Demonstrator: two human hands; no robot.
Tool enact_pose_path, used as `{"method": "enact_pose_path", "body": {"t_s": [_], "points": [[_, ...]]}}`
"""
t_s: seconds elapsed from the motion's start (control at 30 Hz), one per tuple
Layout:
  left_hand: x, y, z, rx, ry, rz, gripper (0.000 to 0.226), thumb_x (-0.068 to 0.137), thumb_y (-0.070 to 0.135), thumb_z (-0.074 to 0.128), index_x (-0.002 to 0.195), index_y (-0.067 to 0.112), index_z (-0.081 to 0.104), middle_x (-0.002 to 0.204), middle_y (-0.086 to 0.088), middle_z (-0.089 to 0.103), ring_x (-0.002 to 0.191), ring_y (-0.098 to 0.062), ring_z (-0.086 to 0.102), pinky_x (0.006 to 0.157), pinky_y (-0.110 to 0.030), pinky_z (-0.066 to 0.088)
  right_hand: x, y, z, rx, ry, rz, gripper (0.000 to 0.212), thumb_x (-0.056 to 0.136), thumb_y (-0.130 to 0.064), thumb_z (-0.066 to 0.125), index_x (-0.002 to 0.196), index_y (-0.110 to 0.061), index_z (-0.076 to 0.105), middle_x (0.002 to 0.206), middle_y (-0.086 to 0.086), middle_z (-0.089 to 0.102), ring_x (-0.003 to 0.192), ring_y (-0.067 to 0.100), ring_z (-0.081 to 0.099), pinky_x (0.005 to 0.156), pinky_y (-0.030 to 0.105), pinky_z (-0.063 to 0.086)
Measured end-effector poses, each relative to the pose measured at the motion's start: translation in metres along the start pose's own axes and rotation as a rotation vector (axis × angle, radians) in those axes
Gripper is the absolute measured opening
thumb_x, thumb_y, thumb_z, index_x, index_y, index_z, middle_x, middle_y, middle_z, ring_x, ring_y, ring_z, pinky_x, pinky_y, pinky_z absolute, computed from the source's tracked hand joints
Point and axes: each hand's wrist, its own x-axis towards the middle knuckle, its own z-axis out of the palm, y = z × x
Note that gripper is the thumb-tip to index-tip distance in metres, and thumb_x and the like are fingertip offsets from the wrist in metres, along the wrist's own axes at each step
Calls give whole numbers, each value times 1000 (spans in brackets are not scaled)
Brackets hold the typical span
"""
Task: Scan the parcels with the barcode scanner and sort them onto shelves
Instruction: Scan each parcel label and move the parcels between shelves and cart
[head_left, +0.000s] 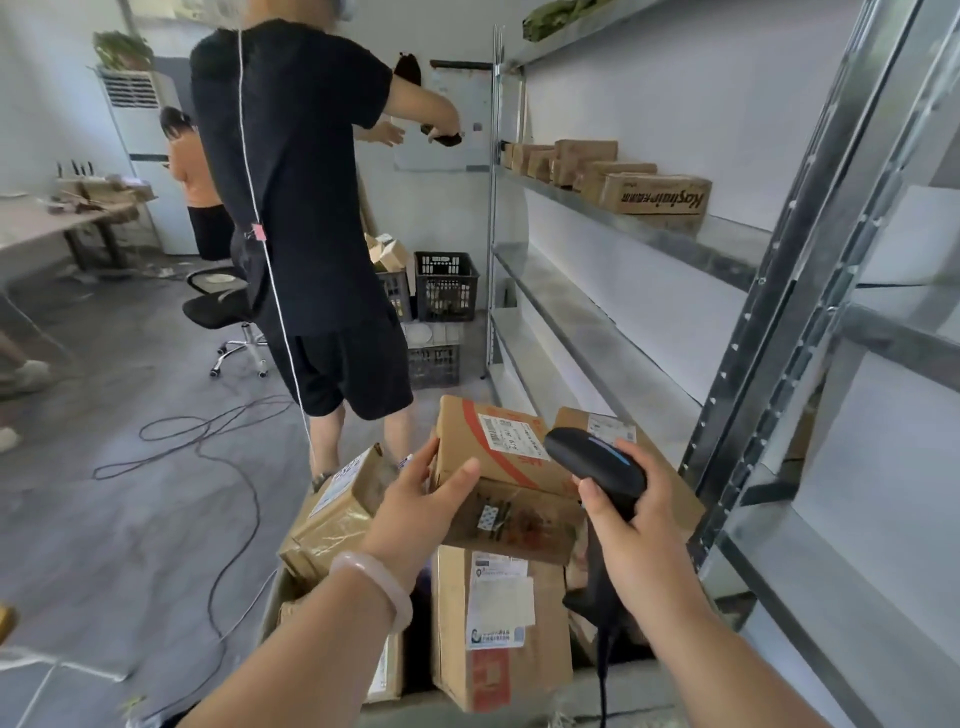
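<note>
Cardboard parcel (488, 462): brown with red-striped tape, white label (511, 434) facing up; it lies tilted on top of the heap.
Left hand (415, 504): grips the parcel at its left edge, thumb laid across the near face, fingers round the far side; a pale bangle (374, 577) sits on the wrist.
Right hand (639, 525): curled tight round the handle of the barcode scanner (597, 462).
Barcode scanner: black, head just over the parcel's right edge beside the label; its cord (602, 675) hangs straight down.
Heap (493, 613): more labelled cardboard parcels, piled at the foot of the rack.
Rack (623, 332): metal shelving on the right; a row of cardboard boxes (654, 195) stands along the front edge of an upper shelf.
Person in black (296, 182): beyond the heap, back turned, arms out toward the rack's far end.
</note>
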Motion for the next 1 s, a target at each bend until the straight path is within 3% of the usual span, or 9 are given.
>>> {"method": "enact_pose_path", "body": {"t_s": [0.07, 0.13, 0.27, 0.37, 0.47, 0.67, 0.77, 0.9, 1.0], "points": [[18, -4, 1, 97, -33, 6, 51, 93, 41, 62, 138, 41, 39, 103, 15, 64, 89, 1, 61, 61, -9, 44, 12, 10, 4, 10, -6, 29, 47, 92, -30, 62, 131, -39, 38, 118, -13, 53, 79, -5, 62, 59, 11, 45], [33, -10, 4, 177, -64, 13, 55, 94, 42, 61, 144, 39, 39, 106, 15, 66, 91, 2, 61, 63, -8, 43, 19, 17, 7, 20, -8, 59, 47, 92, -26, 62, 132, -36, 39, 115, -11, 53, 72, -9, 61, 54, 7, 44], [48, -20, 8, 267, -98, 20, 61, 94, 42, 60, 149, 38, 32, 98, 26, 58, 84, 10, 56, 56, -3, 42, 27, 22, 10, 10, 28, 70, 42, 93, -22, 62, 126, -36, 41, 110, -14, 52, 68, -12, 60, 52, 6, 44], [61, -29, 5, 296, -123, 31, 62, 95, 42, 59, 150, 36, 32, 100, 27, 61, 83, 12, 57, 57, 0, 41, 35, 22, 14, -15, 22, 86, 40, 93, -21, 62, 122, -38, 40, 98, -16, 55, 56, -1, 62, 48, 9, 45], [68, -32, 1, 297, -129, 43, 69, 96, 42, 58, 153, 40, 20, 100, 29, 58, 82, 14, 54, 58, -1, 41, 42, 21, 22, -44, 7, 101, 43, 93, -24, 62, 123, -42, 36, 104, -11, 57, 55, 13, 63, 46, 13, 45], [85, -39, 0, 274, -171, 34, 66, 93, 45, 60, 150, 42, 26, 107, 25, 63, 94, 8, 60, 70, -9, 43, 49, 26, 32, -79, 50, 87, 47, 91, -24, 64, 126, -41, 37, 118, -4, 55, 64, 8, 64, 48, 14, 47], [87, -39, 1, 263, -191, 31, 69, 90, 50, 62, 149, 42, 27, 119, 16, 64, 102, 2, 61, 76, -13, 48, 49, 27, 32, -96, 73, 64, 48, 91, -24, 64, 127, -40, 38, 122, -7, 52, 80, -6, 61, 59, 8, 46], [89, -45, 0, 324, -191, 64, 99, 54, 95, 52, 142, 57, 28, 135, 4, 56, 118, -10, 59, 100, -36, 52, 46, 32, 31, -95, 95, 39, 48, 90, -27, 64, 124, -45, 36, 125, -13, 47, 105, -10, 50, 77, 7, 41], [84, -49, -2, 364, -193, 95, 102, 46, 102, 46, 139, 64, 25, 140, 5, 51, 122, -12, 56, 103, -40, 50, 41, 37, 27, -102, 111, 37, 50, 89, -27, 64, 127, -44, 37, 126, -11, 47, 111, 4, 53, 87, 16, 41]]}}
